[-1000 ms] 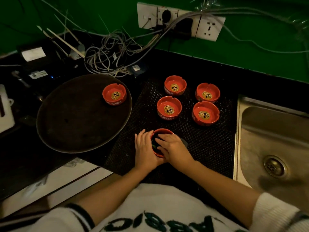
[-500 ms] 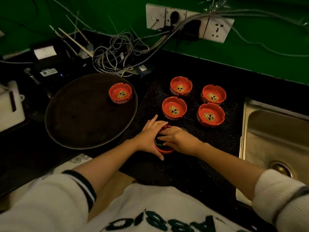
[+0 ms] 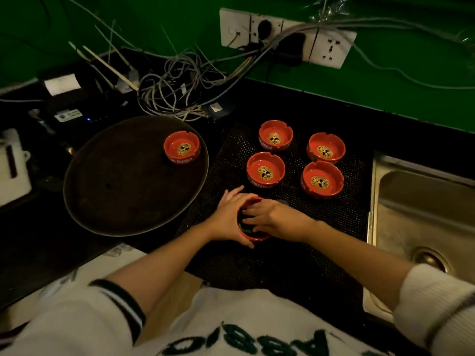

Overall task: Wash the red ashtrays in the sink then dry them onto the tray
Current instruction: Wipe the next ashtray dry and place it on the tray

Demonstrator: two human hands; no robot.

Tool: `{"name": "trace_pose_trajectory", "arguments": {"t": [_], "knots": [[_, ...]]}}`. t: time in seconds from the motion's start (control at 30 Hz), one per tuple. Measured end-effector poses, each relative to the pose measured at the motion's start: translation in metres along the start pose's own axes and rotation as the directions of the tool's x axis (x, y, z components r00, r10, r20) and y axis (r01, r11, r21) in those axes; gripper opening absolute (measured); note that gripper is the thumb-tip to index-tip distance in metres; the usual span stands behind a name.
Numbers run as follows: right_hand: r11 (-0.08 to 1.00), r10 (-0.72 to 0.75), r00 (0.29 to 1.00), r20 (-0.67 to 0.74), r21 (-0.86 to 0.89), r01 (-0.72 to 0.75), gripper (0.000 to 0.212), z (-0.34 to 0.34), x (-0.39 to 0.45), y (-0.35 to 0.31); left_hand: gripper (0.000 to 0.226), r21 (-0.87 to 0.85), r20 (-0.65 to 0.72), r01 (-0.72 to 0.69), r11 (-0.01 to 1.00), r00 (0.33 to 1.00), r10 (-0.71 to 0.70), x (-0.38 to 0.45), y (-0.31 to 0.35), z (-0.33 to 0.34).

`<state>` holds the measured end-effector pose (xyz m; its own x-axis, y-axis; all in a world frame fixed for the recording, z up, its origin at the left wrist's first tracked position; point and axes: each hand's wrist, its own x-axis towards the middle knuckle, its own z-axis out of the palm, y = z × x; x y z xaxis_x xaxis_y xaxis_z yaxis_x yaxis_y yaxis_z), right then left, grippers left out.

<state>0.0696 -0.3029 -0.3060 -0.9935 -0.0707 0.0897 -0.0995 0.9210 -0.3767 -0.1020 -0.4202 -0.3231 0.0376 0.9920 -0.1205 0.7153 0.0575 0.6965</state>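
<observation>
A red ashtray (image 3: 257,238) sits on the black mesh mat (image 3: 334,217) in front of me, mostly covered by both hands. My left hand (image 3: 230,218) cups its left rim. My right hand (image 3: 277,218) lies over the bowl, fingers pressing a dark cloth (image 3: 244,223) inside it. Several more red ashtrays with gold emblems stand upright farther back on the mat, the closest of them (image 3: 265,170) just beyond my fingers. One red ashtray (image 3: 182,148) rests at the far right edge of the round dark tray (image 3: 115,191) to the left.
The steel sink (image 3: 424,214) with its drain (image 3: 429,259) lies right of the mat. A tangle of cables (image 3: 174,91) and a wall socket strip (image 3: 285,37) run behind the tray. A printer and a white device (image 3: 12,165) stand at far left.
My view has shifted slightly. Both hands stay on the same ashtray; the left hand has slid round its left rim and the right hand's fingers have moved inside the bowl.
</observation>
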Motion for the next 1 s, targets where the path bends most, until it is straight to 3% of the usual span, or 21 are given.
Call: {"name": "trace_pose_trajectory", "arguments": {"t": [0.07, 0.17, 0.23, 0.3, 0.4, 0.47, 0.57, 0.67, 0.73, 0.8, 0.87, 0.93, 1.0], "knots": [[0.999, -0.021, 0.998, 0.056, 0.025, 0.020, 0.032, -0.004, -0.003, 0.003, 0.127, 0.101, 0.178, -0.062, 0.993, 0.983, 0.043, 0.013, 0.001, -0.018], [0.998, 0.063, 0.995, -0.078, -0.007, -0.064, 0.033, 0.006, -0.010, -0.006, 0.138, 0.147, 0.200, -0.054, 0.988, 0.979, 0.023, 0.011, 0.003, -0.016], [0.979, 0.182, 0.955, -0.235, -0.043, -0.197, 0.031, 0.019, -0.012, -0.019, 0.144, 0.098, 0.066, 0.018, 0.995, 0.997, -0.025, -0.004, 0.005, 0.003], [0.933, 0.303, 0.889, -0.345, -0.085, -0.350, 0.031, 0.035, -0.010, -0.031, 0.138, -0.008, -0.159, 0.110, 0.994, 0.981, -0.110, -0.018, 0.010, 0.027], [0.862, 0.416, 0.821, -0.392, -0.119, -0.493, 0.030, 0.049, 0.001, -0.040, 0.118, -0.090, -0.377, 0.187, 0.978, 0.903, -0.208, -0.021, 0.016, 0.052], [0.869, 0.410, 0.832, -0.373, -0.117, -0.481, 0.033, 0.046, 0.003, -0.038, 0.112, -0.088, -0.401, 0.197, 0.976, 0.890, -0.216, -0.018, 0.013, 0.053], [0.955, 0.235, 0.926, -0.294, -0.107, -0.276, 0.030, 0.030, -0.002, -0.031, 0.117, -0.035, -0.265, 0.121, 0.992, 0.956, -0.126, -0.013, 0.004, 0.030], [0.998, 0.003, 0.991, -0.134, -0.067, -0.012, 0.025, 0.011, -0.006, -0.022, 0.121, 0.070, 0.047, -0.027, 0.997, 0.999, 0.024, -0.005, 0.000, -0.004], [0.999, -0.025, 0.999, -0.033, -0.032, 0.024, 0.029, 0.006, -0.008, -0.018, 0.123, 0.131, 0.156, -0.102, 0.986, 0.984, 0.081, 0.001, -0.002, -0.015], [0.998, 0.006, 0.999, -0.035, -0.055, -0.008, 0.030, 0.009, -0.010, -0.019, 0.128, 0.127, 0.171, -0.098, 0.987, 0.982, 0.075, 0.000, -0.002, -0.012], [0.988, 0.078, 0.988, -0.130, -0.120, -0.094, 0.031, 0.020, -0.012, -0.024, 0.137, 0.079, 0.088, -0.027, 0.997, 0.996, 0.020, -0.011, 0.000, 0.002], [0.959, 0.186, 0.959, -0.216, -0.171, -0.224, 0.038, 0.033, -0.012, -0.033, 0.145, 0.009, -0.101, 0.083, 0.997, 0.992, -0.082, -0.025, 0.007, 0.023], [0.911, 0.313, 0.914, -0.259, -0.190, -0.366, 0.048, 0.045, -0.009, -0.043, 0.136, -0.026, -0.271, 0.142, 0.990, 0.952, -0.143, -0.034, 0.015, 0.043]]}}
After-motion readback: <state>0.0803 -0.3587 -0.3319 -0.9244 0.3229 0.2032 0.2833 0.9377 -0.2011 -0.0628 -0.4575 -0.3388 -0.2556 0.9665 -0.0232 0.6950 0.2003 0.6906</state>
